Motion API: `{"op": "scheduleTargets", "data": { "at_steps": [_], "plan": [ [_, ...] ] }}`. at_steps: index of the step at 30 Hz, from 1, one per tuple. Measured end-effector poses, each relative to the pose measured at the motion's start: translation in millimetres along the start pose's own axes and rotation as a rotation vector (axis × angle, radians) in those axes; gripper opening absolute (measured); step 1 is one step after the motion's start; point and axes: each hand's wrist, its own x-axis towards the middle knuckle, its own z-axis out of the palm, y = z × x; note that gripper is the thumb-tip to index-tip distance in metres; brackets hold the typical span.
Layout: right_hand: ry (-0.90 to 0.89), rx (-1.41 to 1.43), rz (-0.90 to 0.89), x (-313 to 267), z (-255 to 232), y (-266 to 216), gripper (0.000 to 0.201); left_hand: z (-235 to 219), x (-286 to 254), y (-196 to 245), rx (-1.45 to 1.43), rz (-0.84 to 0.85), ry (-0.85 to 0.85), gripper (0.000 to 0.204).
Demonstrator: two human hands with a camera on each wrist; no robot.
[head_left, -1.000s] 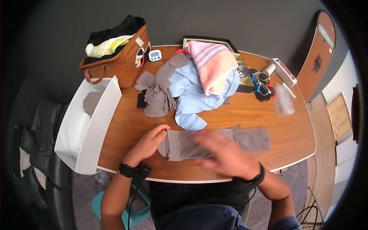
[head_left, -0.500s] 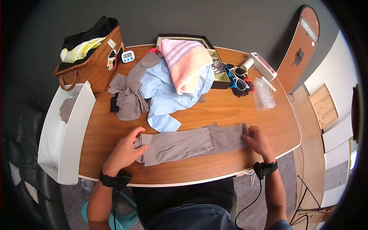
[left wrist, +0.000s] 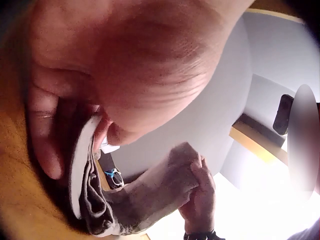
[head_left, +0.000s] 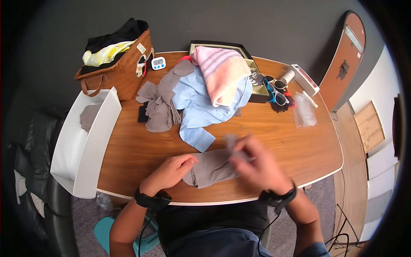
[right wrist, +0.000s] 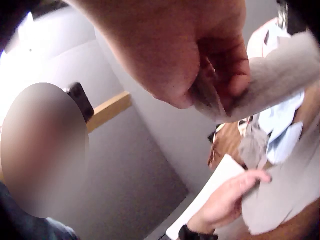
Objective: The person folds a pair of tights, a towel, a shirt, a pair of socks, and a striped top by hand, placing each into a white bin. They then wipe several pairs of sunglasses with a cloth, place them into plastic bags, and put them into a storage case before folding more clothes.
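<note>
A long folded strip of grey fabric, seemingly a garment (head_left: 209,169), lies near the table's front edge. My left hand (head_left: 171,172) holds its left end down; in the left wrist view the layered folded edge sits between thumb and fingers. The right hand (head_left: 262,169), blurred in the head view, pinches the strip's other end and has it raised off the table. That lifted part (right wrist: 285,75) stretches out from the right fingers in the right wrist view. Behind lie a light blue shirt (head_left: 192,92), a pink striped towel (head_left: 224,75) and a bunched grey garment (head_left: 162,109).
A white bin (head_left: 70,160) with a grey cloth (head_left: 89,116) inside stands left, before a brown bag (head_left: 117,77) of clothes. A timer (head_left: 158,64), a black-rimmed box (head_left: 220,43), sunglasses (head_left: 280,98), clear plastic bags (head_left: 305,112) and a white carton (head_left: 306,79) sit further back.
The right hand swept to the strip's right end, took hold of it, and has lifted it back leftward. The left hand stayed at the left end, its fingers now closer over the fabric.
</note>
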Motion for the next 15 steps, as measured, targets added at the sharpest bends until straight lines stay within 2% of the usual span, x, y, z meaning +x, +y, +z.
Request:
{"op": "scheduleTargets", "data": {
  "at_steps": [1,2,4,5,7,8,10,12,15],
  "plan": [
    [-0.146,-0.044,-0.046,5,11,-10,0.02,1,0,-6,-0.046,0.047,0.058,0.029],
    [-0.152,-0.036,-0.053,6,16,-6,0.02,3,0,-17,-0.101,0.081,0.094,0.037],
    [-0.088,0.175,0.007,7,24,11,0.025,-2,-2,0,-0.079,0.001,0.065,0.036],
    [-0.023,0.216,0.126,7,11,21,0.033,-2,-3,6,-0.063,-0.07,0.025,0.035],
    [0.138,-0.061,0.307,2,-10,45,0.035,3,-3,4,-0.023,-0.078,0.054,0.031],
    [0.138,-0.074,0.31,-3,-18,56,0.035,7,-2,0,-0.002,-0.04,0.082,0.029],
    [0.015,-0.394,0.515,-15,-25,74,0.042,11,1,1,0.014,0.003,0.102,0.031],
    [-0.012,-0.362,0.529,-22,-18,80,0.045,7,1,9,-0.003,-0.107,0.059,0.04],
    [-0.071,-0.266,0.535,-19,-6,75,0.046,5,0,9,0.007,-0.12,0.032,0.044]
  ]
}}
